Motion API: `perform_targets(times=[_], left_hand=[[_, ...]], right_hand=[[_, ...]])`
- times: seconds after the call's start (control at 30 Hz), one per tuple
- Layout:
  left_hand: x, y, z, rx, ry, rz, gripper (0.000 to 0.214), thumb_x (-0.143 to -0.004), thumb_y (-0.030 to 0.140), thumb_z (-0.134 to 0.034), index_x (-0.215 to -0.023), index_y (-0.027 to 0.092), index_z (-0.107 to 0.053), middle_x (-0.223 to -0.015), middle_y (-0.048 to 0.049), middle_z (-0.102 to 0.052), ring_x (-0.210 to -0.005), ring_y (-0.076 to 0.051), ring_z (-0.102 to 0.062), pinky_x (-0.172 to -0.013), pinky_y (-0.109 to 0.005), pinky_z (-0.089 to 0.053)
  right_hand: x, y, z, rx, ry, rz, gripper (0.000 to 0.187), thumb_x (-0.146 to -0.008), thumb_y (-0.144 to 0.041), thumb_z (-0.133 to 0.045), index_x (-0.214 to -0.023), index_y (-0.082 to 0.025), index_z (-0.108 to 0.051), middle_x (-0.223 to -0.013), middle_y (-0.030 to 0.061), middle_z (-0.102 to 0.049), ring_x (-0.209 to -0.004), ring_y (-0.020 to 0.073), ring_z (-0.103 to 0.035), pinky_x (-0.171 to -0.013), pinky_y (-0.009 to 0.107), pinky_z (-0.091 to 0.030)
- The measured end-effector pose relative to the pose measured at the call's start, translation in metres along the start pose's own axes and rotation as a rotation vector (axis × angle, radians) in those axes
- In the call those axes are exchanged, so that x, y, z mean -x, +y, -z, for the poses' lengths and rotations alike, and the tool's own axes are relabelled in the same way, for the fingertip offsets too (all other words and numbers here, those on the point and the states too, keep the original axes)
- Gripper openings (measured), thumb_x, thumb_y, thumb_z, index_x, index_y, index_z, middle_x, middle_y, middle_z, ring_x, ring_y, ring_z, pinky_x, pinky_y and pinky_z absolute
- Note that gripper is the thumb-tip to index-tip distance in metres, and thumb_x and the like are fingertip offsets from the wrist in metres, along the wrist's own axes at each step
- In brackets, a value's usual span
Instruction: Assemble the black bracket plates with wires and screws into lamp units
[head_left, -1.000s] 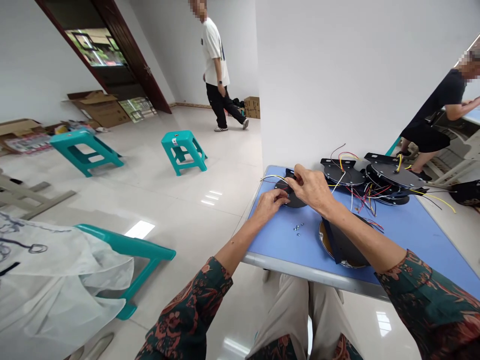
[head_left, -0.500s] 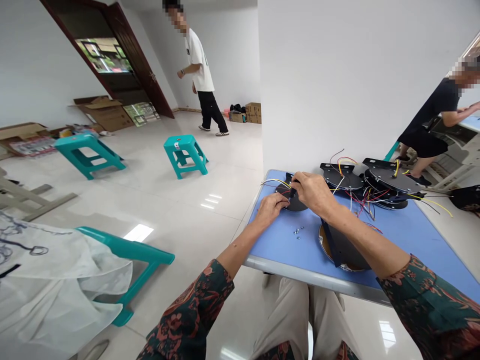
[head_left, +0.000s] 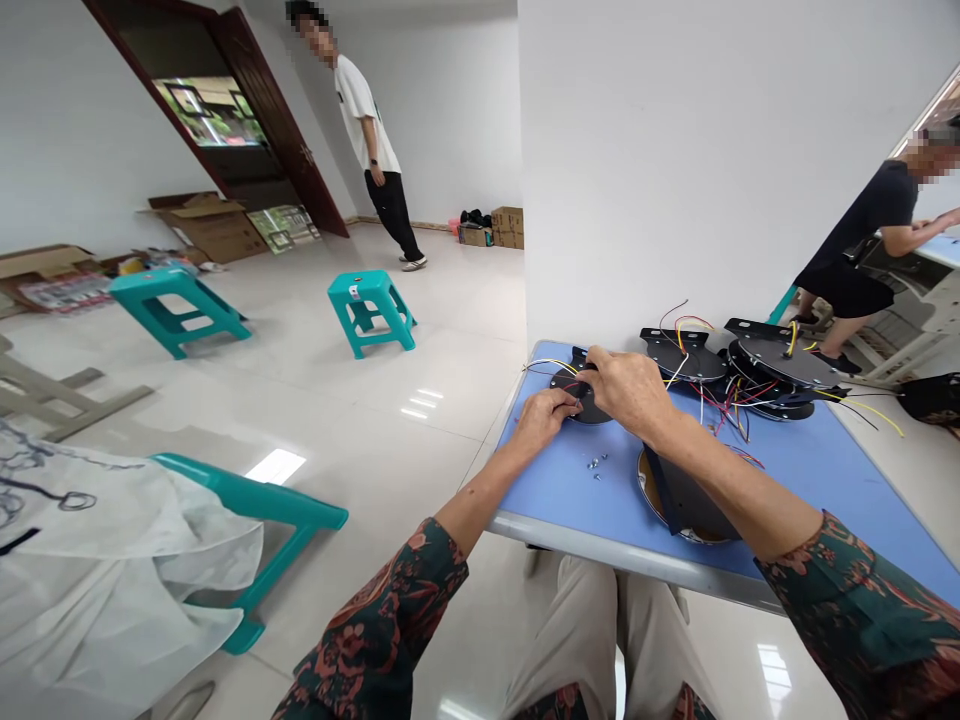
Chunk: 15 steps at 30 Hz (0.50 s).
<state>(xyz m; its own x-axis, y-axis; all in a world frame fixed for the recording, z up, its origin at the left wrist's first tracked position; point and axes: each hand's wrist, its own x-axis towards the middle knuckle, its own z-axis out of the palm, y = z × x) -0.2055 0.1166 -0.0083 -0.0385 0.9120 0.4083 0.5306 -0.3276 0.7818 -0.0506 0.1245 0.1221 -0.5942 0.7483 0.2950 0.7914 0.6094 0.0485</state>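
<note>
On the far left part of the blue table (head_left: 810,470) lies a small black round disc (head_left: 581,405) with yellow and white wires (head_left: 544,364) trailing off its left side. My left hand (head_left: 546,415) pinches at the disc's near left edge, fingers closed. My right hand (head_left: 628,385) curls over the disc's top right, fingers closed on it. Several small screws (head_left: 595,464) lie loose on the table just in front of both hands. A larger black disc with a gold rim (head_left: 679,495) rests under my right forearm.
A pile of black discs with coloured wires (head_left: 739,365) sits at the table's far side against the white wall. Teal stools (head_left: 369,305) stand on the tiled floor to the left; one near stool (head_left: 259,500) carries white plastic sheeting. One person stands by the door, another bends at far right.
My hands stay on the small disc with only slight finger shifts. The person in the white shirt has walked left toward the door.
</note>
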Motion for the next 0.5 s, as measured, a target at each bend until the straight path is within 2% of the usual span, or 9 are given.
perform_targets(times=[0.13, 0.23, 0.37, 0.5], left_hand=[[0.000, 0.001, 0.000, -0.006, 0.000, 0.026, 0.009, -0.082, 0.012, -0.070, -0.084, 0.019, -0.074, -0.086, 0.0002, -0.077, -0.081, -0.017, -0.069, -0.076, -0.027, -0.053], [0.000, -0.001, -0.001, 0.007, 0.020, 0.039, 0.008, -0.081, 0.012, -0.069, -0.078, 0.018, -0.072, -0.080, 0.0008, -0.076, -0.077, -0.016, -0.068, -0.073, -0.026, -0.051], [-0.001, -0.003, -0.001, 0.016, 0.023, 0.021, 0.009, -0.081, 0.011, -0.068, -0.076, 0.018, -0.072, -0.076, 0.0008, -0.074, -0.075, -0.015, -0.067, -0.071, -0.025, -0.051], [-0.001, -0.001, 0.000, 0.008, 0.003, 0.001, 0.010, -0.083, 0.011, -0.067, -0.079, 0.018, -0.074, -0.083, -0.0002, -0.076, -0.081, -0.016, -0.069, -0.078, -0.027, -0.052]], right_hand=[[-0.001, -0.007, 0.004, 0.069, 0.010, -0.079, 0.036, -0.103, -0.039, -0.043, -0.100, -0.014, -0.069, -0.083, 0.0193, -0.075, -0.082, 0.0318, -0.071, -0.061, 0.033, -0.030], [0.000, -0.004, 0.006, 0.028, 0.009, -0.064, 0.030, -0.103, -0.035, -0.045, -0.106, -0.014, -0.067, -0.087, 0.0178, -0.076, -0.081, 0.0288, -0.071, -0.063, 0.032, -0.032], [-0.001, 0.006, 0.003, -0.107, -0.024, 0.073, 0.023, -0.099, -0.023, -0.050, -0.117, -0.019, -0.064, -0.101, 0.0104, -0.078, -0.084, 0.0234, -0.070, -0.065, 0.030, -0.035], [-0.003, 0.006, 0.001, -0.012, -0.010, -0.022, 0.024, -0.099, -0.031, -0.051, -0.109, -0.017, -0.068, -0.088, 0.0135, -0.077, -0.082, 0.0269, -0.070, -0.064, 0.031, -0.033]])
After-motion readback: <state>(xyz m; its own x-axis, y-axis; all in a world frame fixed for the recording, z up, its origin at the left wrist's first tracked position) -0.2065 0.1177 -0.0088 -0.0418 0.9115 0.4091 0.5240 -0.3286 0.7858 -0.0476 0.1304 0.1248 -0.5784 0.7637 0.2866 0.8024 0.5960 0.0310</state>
